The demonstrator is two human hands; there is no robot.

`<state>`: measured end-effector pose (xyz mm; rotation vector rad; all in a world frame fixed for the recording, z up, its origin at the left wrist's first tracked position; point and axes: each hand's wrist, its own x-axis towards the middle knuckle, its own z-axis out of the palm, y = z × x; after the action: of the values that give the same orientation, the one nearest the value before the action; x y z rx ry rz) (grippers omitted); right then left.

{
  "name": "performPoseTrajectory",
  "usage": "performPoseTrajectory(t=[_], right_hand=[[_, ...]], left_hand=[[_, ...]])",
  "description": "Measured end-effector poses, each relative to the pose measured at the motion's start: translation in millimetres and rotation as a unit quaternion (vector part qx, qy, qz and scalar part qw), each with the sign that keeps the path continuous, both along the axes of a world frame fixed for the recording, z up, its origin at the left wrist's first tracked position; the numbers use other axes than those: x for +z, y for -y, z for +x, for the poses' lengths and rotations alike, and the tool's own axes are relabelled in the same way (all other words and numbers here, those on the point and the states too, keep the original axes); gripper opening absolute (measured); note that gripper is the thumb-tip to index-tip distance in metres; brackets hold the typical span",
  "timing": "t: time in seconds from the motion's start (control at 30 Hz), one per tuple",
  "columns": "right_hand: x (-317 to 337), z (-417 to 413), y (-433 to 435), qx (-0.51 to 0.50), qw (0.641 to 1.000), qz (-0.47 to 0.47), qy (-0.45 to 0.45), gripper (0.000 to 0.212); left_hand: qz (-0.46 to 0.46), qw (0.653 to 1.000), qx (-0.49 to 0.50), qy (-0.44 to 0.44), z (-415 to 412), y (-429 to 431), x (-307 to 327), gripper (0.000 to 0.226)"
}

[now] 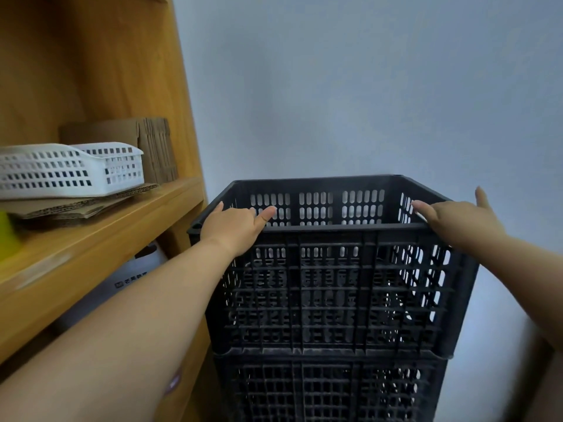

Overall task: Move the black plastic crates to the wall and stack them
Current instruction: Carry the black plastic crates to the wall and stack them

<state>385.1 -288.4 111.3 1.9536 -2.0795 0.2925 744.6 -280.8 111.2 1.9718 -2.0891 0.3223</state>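
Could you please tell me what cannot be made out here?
Head view:
- Lower crate: its base and the floor are cut off by the bottom edge.
- Left hand on the top crate: the hand's back hides whether its fingers curl over the rim.
- White box under the shelf: print too small, partly behind the left arm.
- Yellow-green object: cut off by the left edge.

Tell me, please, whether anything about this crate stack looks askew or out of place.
Nothing stands out. The top crate sits squarely on the lower crate, with the left hand and the right hand resting on its rim. No damage shows.
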Motion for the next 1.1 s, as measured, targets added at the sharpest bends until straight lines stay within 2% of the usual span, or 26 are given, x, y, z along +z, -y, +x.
performPoseTrajectory(t=[0.17, 0.3, 0.4, 0.63, 0.9, 1.1], right_hand=[[-5, 4, -1, -0.001, 1.0, -0.001, 0.0, 0.07], [1, 6, -1, 0.0, 0.996, 0.081, 0.031, 0.057], [10, 11, 5, 0.008, 0.993, 0.11, 0.047, 0.057], [2, 24, 11, 0.035, 0.995, 0.053, 0.075, 0.067], [0, 23, 6, 0.035, 0.995, 0.053, 0.08, 0.07], [1, 22, 5, 0.035, 0.995, 0.06, 0.076, 0.069]], left_hand=[[0.014, 1.0, 0.004, -0.002, 5, -4, -6, 0.101], [0.003, 1.0, -0.001, 0.025, 2, -7, -4, 0.082], [0.002, 0.999, 0.001, 0.05, 3, -1, 0, 0.076], [0.016, 1.0, -0.006, 0.015, 5, 2, 0, 0.079], [0.049, 0.994, 0.015, -0.099, 5, 4, 5, 0.067], [0.056, 0.996, 0.029, -0.066, 1, -1, 5, 0.07]])
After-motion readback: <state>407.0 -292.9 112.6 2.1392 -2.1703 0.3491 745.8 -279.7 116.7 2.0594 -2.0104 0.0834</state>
